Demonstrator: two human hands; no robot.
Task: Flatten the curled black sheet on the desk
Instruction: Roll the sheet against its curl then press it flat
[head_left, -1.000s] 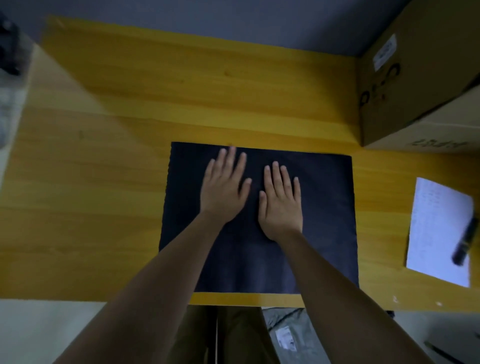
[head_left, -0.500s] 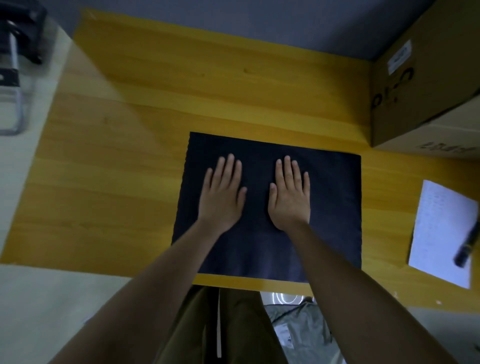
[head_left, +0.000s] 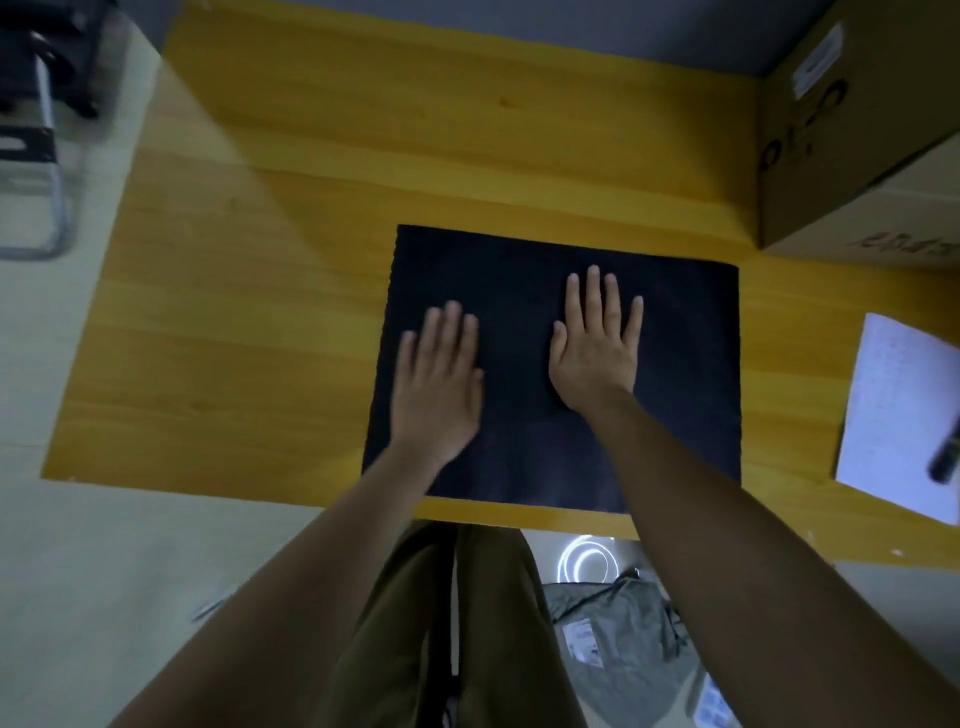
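The black sheet (head_left: 519, 291) lies on the bench (head_left: 260, 312) near its front edge. Left hand (head_left: 436, 384) and right hand (head_left: 595, 348) rest spread, palms down; best to sweep outward toward the edges, pressing evenly.

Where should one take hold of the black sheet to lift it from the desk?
Probably at the near edge of the black sheet, coming from the person's side: it lies flat near the edge of the desk, so fingers could slide under there. Left hand and right hand press it flat.
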